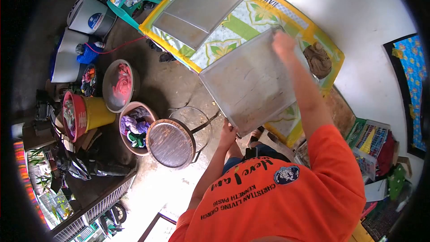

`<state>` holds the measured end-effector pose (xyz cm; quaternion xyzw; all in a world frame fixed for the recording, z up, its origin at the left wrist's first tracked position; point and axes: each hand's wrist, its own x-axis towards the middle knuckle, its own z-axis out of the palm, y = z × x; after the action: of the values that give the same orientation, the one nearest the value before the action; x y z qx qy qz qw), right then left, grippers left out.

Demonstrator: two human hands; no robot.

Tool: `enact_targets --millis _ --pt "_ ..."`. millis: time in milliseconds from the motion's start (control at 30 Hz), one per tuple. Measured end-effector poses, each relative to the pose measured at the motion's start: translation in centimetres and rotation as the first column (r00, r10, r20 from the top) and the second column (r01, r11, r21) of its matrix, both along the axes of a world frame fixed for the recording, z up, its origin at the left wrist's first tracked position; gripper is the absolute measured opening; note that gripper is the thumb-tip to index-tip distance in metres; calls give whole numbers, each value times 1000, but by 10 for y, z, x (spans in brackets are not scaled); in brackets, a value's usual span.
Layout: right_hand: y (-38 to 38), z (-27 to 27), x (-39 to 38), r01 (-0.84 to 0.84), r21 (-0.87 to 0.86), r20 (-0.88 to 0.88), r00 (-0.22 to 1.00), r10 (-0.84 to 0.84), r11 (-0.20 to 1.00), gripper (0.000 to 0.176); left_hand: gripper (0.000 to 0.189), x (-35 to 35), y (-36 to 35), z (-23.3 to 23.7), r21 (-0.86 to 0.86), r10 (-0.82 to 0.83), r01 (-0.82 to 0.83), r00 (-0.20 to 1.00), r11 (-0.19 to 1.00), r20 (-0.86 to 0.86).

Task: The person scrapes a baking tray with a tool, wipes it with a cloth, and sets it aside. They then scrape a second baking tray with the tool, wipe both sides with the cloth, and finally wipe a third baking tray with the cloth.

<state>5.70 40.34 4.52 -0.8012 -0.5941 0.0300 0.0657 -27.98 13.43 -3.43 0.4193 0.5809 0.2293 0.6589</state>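
A large, flat grey metal tray (251,83) with a low rim and dark marks on its surface lies slanted, partly over the table and partly past its near edge. My left hand (228,135) is closed on the tray's near left edge. Toward the far corner, my right hand (284,45) is over the tray with its fingers curled in. It is slightly blurred, and what it may hold is hidden. A crumpled brown cloth (317,60) lies right of my right hand. Farther back on the table, more flat grey trays (206,0) overlap each other.
The table has a green, white and yellow patterned cover (224,47). To the left stand a round wooden stool (170,143), a basin with pink cloth (107,85), a basin of clothes (150,107) and a yellow bucket (98,112). A green chair (130,15) is behind. Crates (369,141) sit at right.
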Motion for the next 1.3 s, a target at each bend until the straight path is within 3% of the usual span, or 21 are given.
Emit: enact_targets --millis 100,167,267,333,433,533,567,667,733,800,867,967,1100,1133,1200,1267,1300 --pt "-37 -21 -92 -274 14 31 961 274 962 14 72 5 4 19 -16 2 -3 999 1000 -45" --pt "-57 -16 -126 -411 99 -140 896 422 906 18 72 3 3 21 -1 -16 16 997 1000 -71" --pt "-48 -11 -92 -213 -8 -263 943 203 977 18 73 1 4 21 -21 -67 65 994 998 -91" --pt "-31 -4 -48 73 -10 -132 989 -74 997 16 72 2 0 15 28 -32 35 993 999 -110" --pt "-28 -27 -43 128 122 -99 988 -117 984 15 69 0 -3 -4 59 -3 9 996 998 -92" --pt "-43 -58 -153 -109 65 -61 992 113 992 15 67 4 0 8 7 64 -64 997 998 39" --pt "-56 -57 -194 -211 164 -17 976 217 963 12 67 6 3 14 -23 95 -94 991 995 94" --pt "-84 -19 -247 -412 155 -220 872 438 898 9 65 4 5 20 -11 33 -32 999 999 22" --pt "-78 -23 -228 -361 -41 -357 876 323 932 11 71 6 9 45 -42 -1 -1 999 999 -44" --pt "-71 -28 -178 -103 38 -422 900 109 994 20 74 7 13 54 -52 -24 19 996 998 -85" --pt "-56 -25 -122 124 23 -344 933 -109 992 26 74 3 11 46 -53 -43 37 994 998 -102" --pt "-47 -16 -105 86 -31 -195 977 -90 996 19 74 4 9 32 7 -38 39 991 999 -127" --pt "-76 -43 -218 -313 73 -57 946 318 947 6 74 3 7 14 -70 15 -15 1000 997 -7" --pt "-88 -42 -233 -393 154 -179 891 417 907 10 74 2 6 12 -59 10 -10 1000 998 4" --pt "-95 -20 -234 -418 64 -361 837 412 906 18 74 0 5 13 -54 -3 4 1000 999 11" --pt "-85 -30 -199 -202 108 -431 873 229 973 26 74 1 8 23 -62 -6 6 1000 998 7" --pt "-75 -20 -180 -112 2 -401 910 104 994 25 75 0 8 20 -15 -19 19 1000 1000 -24"
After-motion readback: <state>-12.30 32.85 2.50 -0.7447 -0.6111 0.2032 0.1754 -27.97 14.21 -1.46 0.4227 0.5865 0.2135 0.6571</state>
